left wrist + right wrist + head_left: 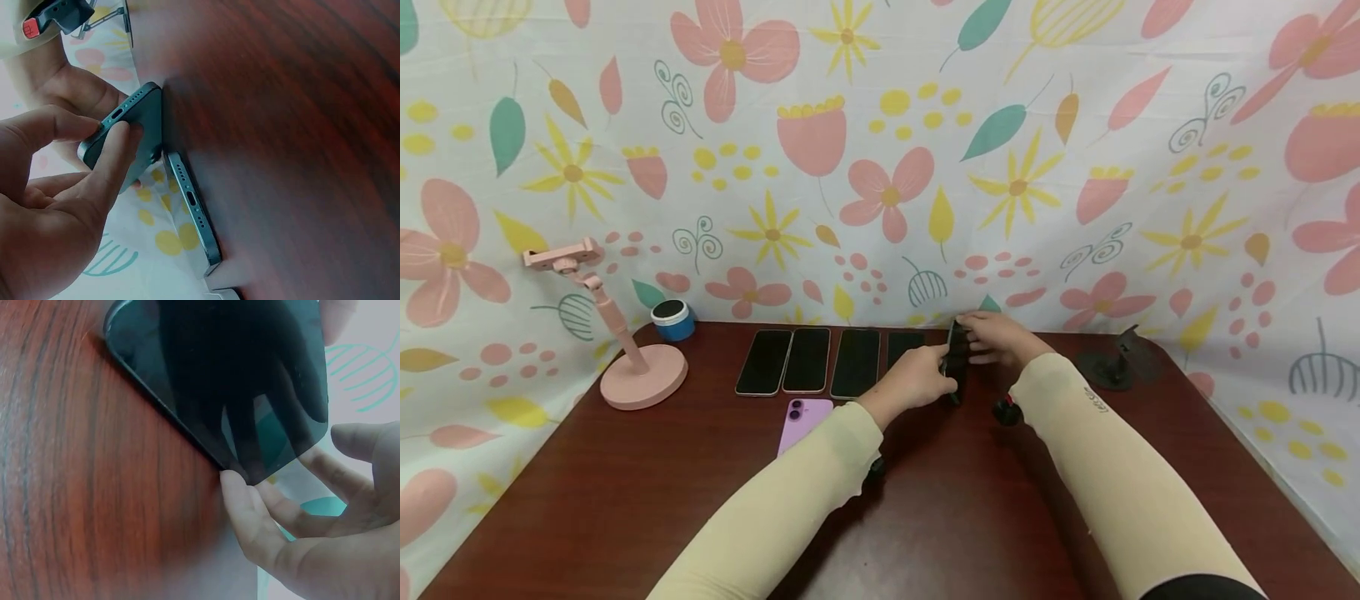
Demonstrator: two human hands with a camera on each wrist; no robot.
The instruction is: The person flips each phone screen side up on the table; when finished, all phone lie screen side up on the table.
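Observation:
A dark smartphone is tipped up on its long side at the back of the table, its black screen turned toward the right hand. The left hand pinches its near end beside the charging port, thumb and fingers on opposite faces in the left wrist view. At the far end, the fingers of the right hand hold the phone's corner, one in front and another behind it. Left of it lies another dark smartphone, partly hidden by the left hand in the head view.
Three more black-screened phones lie in a row to the left. A lilac phone lies camera-side up, partly under the left forearm. A pink phone stand and blue jar stand at left, a black stand at right.

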